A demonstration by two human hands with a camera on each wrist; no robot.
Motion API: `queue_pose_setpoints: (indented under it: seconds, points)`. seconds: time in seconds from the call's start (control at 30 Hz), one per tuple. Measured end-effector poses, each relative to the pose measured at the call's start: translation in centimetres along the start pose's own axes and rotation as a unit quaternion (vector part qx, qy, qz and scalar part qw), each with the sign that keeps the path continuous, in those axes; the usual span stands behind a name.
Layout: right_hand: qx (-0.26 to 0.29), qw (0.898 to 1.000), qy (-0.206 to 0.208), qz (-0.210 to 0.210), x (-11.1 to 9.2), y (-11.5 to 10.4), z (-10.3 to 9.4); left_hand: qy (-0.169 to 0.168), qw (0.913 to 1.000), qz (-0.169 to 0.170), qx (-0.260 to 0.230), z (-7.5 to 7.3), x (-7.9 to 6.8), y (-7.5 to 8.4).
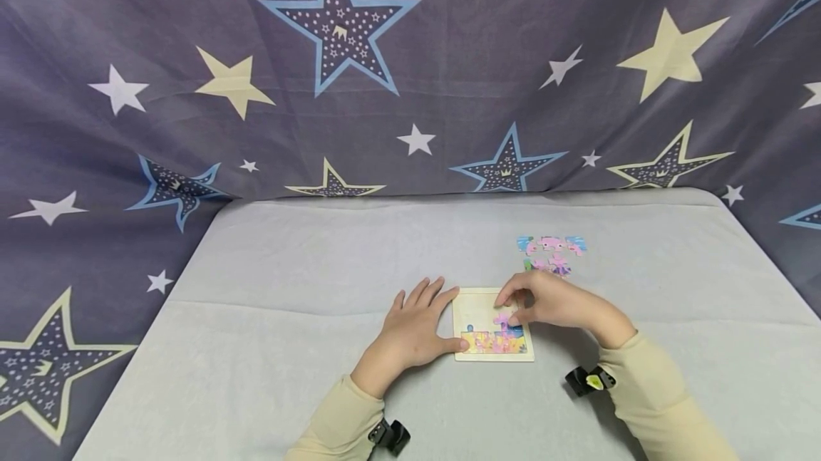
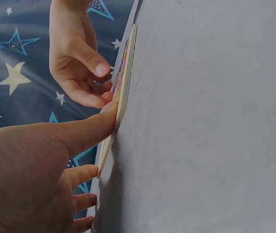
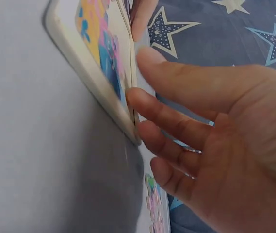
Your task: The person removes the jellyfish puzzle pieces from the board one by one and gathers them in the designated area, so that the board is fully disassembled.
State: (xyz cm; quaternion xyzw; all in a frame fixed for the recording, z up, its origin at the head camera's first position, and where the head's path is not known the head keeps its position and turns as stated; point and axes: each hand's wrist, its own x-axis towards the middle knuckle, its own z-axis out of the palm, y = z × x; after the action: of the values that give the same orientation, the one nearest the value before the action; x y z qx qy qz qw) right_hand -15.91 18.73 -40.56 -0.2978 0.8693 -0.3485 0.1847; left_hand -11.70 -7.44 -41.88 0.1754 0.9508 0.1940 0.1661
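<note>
A square wooden jigsaw tray lies on the grey cloth in front of the person. Joined puzzle pieces in yellow and pink fill its bottom row, with blue and pink ones above at the right. The left hand is spread over the tray's left side, its thumb pressing the lower left rim and its index fingertip at the top left corner. Above the right part of the tray is the right hand, thumb and index apart with nothing between them; in the right wrist view its index fingertip is right at the rim.
Several loose puzzle pieces, pink and blue, lie on the cloth beyond the right hand. The grey padded surface ends at the back against a dark curtain with stars. Each wrist wears a small black camera.
</note>
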Motion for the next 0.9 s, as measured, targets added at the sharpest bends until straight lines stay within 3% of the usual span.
queue_pose_setpoints:
  seconds: [0.2, 0.63, 0.9]
  points:
    - [0.001, 1.000, -0.019, 0.009, 0.0, -0.5, 0.5, 0.000, 1.0000, 0.001, 0.000, -0.1, -0.1, 0.0]
    - [-0.053, 0.996, 0.004, 0.067, 0.2, -1.3, 1.1, 0.000, 1.0000, 0.000, -0.005, 0.0, -0.1, 0.0]
    - [-0.049, 0.998, 0.003, 0.048, 0.2, -1.2, 1.1, 0.000, 1.0000, 0.000, -0.004, 0.1, 0.0, 0.0]
